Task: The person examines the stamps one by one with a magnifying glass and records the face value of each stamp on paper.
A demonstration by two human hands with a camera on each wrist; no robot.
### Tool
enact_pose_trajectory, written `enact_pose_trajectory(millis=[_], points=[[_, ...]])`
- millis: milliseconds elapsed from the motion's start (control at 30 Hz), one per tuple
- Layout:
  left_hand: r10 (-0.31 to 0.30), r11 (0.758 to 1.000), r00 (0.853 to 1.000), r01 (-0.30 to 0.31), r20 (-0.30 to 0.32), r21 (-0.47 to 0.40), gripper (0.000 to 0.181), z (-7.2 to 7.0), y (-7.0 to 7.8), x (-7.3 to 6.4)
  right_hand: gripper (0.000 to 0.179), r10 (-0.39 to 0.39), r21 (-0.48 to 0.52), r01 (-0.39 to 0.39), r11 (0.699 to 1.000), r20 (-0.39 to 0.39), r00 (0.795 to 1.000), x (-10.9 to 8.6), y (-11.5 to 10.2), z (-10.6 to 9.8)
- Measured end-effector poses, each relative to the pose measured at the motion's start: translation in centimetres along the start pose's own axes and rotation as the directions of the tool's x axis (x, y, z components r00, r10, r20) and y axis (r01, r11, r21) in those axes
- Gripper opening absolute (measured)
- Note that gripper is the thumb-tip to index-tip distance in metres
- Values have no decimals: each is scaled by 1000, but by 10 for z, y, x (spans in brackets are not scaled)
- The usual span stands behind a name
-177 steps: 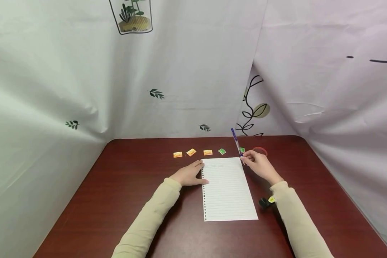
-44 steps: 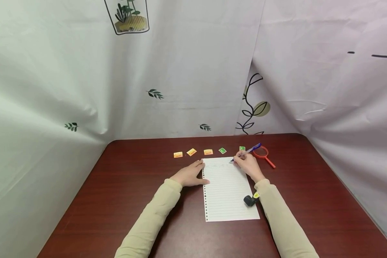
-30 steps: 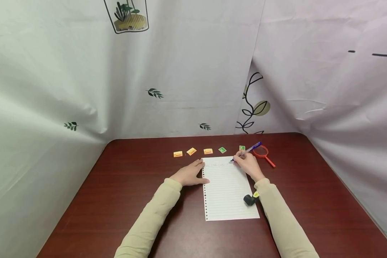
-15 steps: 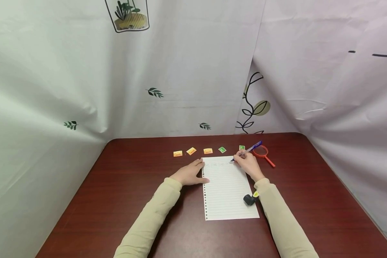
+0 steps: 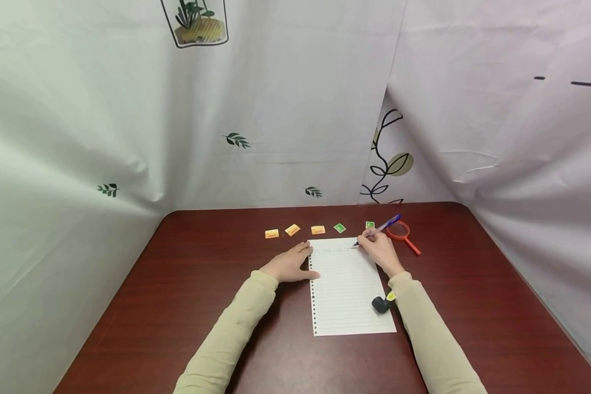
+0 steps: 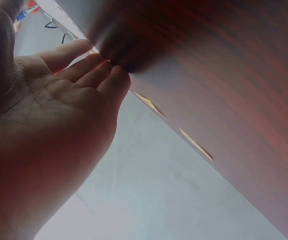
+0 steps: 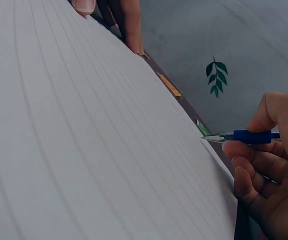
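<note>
A lined sheet of paper (image 5: 349, 295) with punched holes down its left edge lies on the table. My right hand (image 5: 381, 254) pinches a blue pen (image 5: 386, 223) near its tip. In the right wrist view the pen's metal tip (image 7: 211, 138) meets the paper near the upper edge. Faint writing (image 5: 331, 250) runs along the sheet's top line, too small to read. My left hand (image 5: 288, 265) rests on the paper's left edge, fingers straight and thumb spread over the sheet. The left wrist view shows its palm (image 6: 59, 115) from below.
Behind the paper lie orange stamp-like pieces (image 5: 317, 230) and green ones (image 5: 340, 227) in a row. A red magnifying glass (image 5: 399, 231) lies beyond my right hand. The dark wooden table (image 5: 187, 262) meets a printed cloth wall (image 5: 295, 109). A black device (image 5: 381, 305) sits at my right wrist.
Since the oldest frame, my right hand has moved left onto the sheet and the pen has tilted to the right. The line of writing has grown longer. My left hand has stayed put.
</note>
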State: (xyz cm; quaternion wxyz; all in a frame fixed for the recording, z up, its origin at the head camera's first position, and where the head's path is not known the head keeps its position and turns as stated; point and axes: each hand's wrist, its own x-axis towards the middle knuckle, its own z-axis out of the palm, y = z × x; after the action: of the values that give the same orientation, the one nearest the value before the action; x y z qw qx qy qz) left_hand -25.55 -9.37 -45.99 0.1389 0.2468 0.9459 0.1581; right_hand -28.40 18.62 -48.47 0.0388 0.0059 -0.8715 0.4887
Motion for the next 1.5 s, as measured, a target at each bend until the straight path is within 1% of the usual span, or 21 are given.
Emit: enact_pose_trajectory(millis=[433, 833, 933, 1200, 1500], points=[[7, 1000, 1000, -7, 2, 11, 86, -3, 1, 1, 20, -7, 6, 7, 1000, 17, 1000, 1, 1, -1], [-4, 1000, 1000, 4, 3, -6, 85, -2, 2, -2, 18, 2, 6, -2, 1000, 2, 1000, 0, 0, 0], [-4, 1000, 1000, 4, 3, -5, 85, -1, 2, -2, 18, 1, 6, -1, 1000, 9, 1000, 0, 1, 1], [-2, 1000, 1000, 2, -1, -2, 85, 0, 1, -2, 20, 8, 9, -9, 1000, 61, 998, -1, 1, 1], [-5, 1000, 1000, 5, 1, 0, 85, -1, 2, -1, 18, 9, 48, -12, 999, 47, 999, -2, 0, 1]])
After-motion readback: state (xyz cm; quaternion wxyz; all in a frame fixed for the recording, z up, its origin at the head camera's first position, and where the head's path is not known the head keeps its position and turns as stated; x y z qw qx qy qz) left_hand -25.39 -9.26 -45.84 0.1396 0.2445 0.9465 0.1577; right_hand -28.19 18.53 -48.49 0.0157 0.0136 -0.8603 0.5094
